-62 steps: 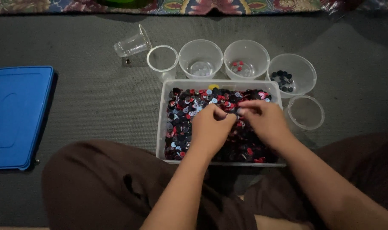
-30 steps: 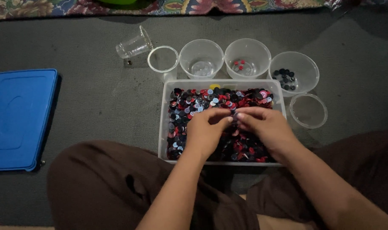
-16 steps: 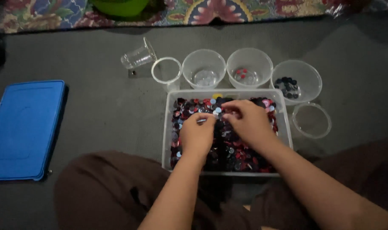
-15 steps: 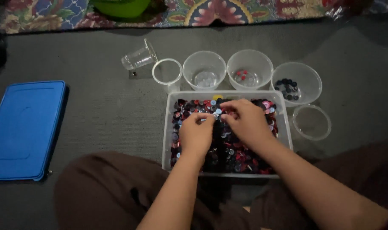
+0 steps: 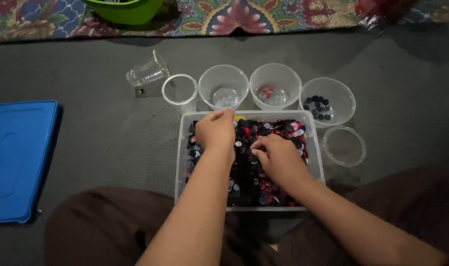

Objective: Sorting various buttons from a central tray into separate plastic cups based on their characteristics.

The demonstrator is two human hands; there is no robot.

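Observation:
A clear rectangular tray [image 5: 181, 162] holds a heap of small red, black and white discs [image 5: 249, 172]. My left hand [image 5: 215, 132] is at the tray's far rim with its fingertips pinched together, just short of a clear bowl [image 5: 223, 86] holding pale discs. Anything between those fingertips is too small to make out. My right hand [image 5: 279, 158] lies on the heap in the middle of the tray, fingers curled down into the discs.
Behind the tray stand an empty clear cup [image 5: 179, 91], a bowl with red discs [image 5: 275, 84] and a bowl with dark discs [image 5: 328, 99]. An empty small bowl [image 5: 344, 146] sits right of the tray. A tipped cup [image 5: 147, 72], a blue lid [image 5: 18, 157] and a green tub [image 5: 126, 11] lie farther off.
My left hand has moved from the middle of the heap up to the tray's far rim near the pale-disc bowl. My right hand drew back toward the tray's middle. The camera tilted up.

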